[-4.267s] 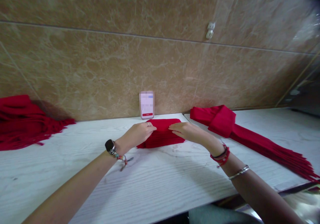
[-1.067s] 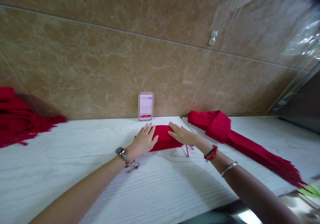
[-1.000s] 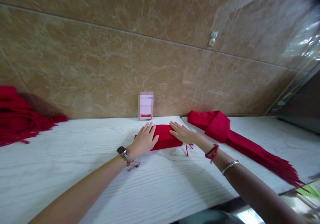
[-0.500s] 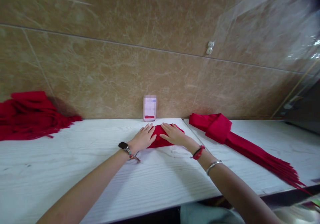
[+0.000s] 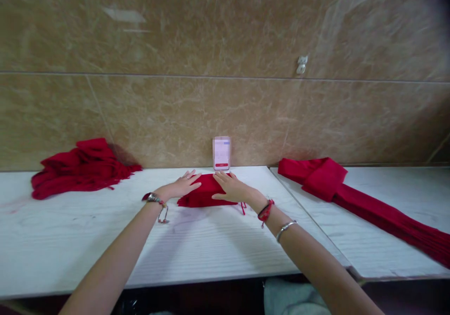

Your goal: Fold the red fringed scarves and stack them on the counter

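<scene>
A folded red scarf (image 5: pixel 206 191) with fringed ends lies on the white tabletop (image 5: pixel 207 244) in front of me. Flat on its left end rests my left hand (image 5: pixel 182 187), fingers stretched and apart. My right hand (image 5: pixel 232 188) lies on its right part, also with spread fingers; a few red tassels poke out below the wrist. Neither hand grips the cloth. Just behind the scarf, a phone (image 5: pixel 221 153) with a lit, blurred screen leans upright against the wall.
A crumpled red scarf (image 5: pixel 79 169) lies at the left by the tiled wall (image 5: pixel 183 113). To the right, a knotted red scarf (image 5: pixel 326 181) stretches across a seam between tabletops. A small white cat-shaped hook (image 5: pixel 302 64) sits on the wall. The table's front edge is near me.
My left hand has slid leftward over the scarf, so more red cloth shows between my hands. My right hand stays spread on it. The view has turned somewhat to the left.
</scene>
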A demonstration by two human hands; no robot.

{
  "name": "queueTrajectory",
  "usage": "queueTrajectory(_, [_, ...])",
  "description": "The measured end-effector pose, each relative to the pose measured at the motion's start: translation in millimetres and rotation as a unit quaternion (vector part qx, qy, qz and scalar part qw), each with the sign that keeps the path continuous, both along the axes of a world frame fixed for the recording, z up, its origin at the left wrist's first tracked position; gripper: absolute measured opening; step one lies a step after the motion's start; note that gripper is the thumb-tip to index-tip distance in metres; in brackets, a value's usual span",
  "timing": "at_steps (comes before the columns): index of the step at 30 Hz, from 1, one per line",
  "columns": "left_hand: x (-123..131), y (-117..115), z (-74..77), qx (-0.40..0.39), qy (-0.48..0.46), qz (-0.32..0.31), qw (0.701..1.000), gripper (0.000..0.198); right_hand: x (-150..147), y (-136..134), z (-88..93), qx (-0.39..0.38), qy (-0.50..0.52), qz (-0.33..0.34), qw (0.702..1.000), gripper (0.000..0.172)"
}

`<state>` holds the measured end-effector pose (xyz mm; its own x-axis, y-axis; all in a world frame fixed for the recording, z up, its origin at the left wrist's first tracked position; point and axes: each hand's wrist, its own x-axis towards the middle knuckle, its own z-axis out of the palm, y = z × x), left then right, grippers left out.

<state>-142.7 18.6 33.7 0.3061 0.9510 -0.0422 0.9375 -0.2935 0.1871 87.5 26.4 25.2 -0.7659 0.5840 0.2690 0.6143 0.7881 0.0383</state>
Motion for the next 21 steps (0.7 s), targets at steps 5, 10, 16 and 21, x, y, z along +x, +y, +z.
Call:
queueTrajectory(5, [-3.3, -11.8, -4.0, 0.076, -0.020, -0.010, 0.997, 0.068, -3.4, -0.8, -2.4, -0.008, -0.041, -0.012, 0.999, 0.070])
queueTrajectory(10, [11.1, -24.2, -14.3, 0.041, 0.022, -0.035, 0.998, 0.063, -1.3, 4.3, -7.4, -0.038, -0.059, -0.005, 0.998, 0.074])
queueTrajectory(16, [10.9, -26.3, -3.6, 0.018, 0.023, -0.032, 0.999, 0.063, -0.4, 1.0, 13.6, 0.010, 0.029, 0.005, 1.000, 0.058])
queueTrajectory(21, [25.3, -21.6, 1.3, 0.141, 0.014, -0.041, 0.989, 0.045, -14.9, 1.0, 6.5, 0.024, 0.011, -0.005, 1.000, 0.050])
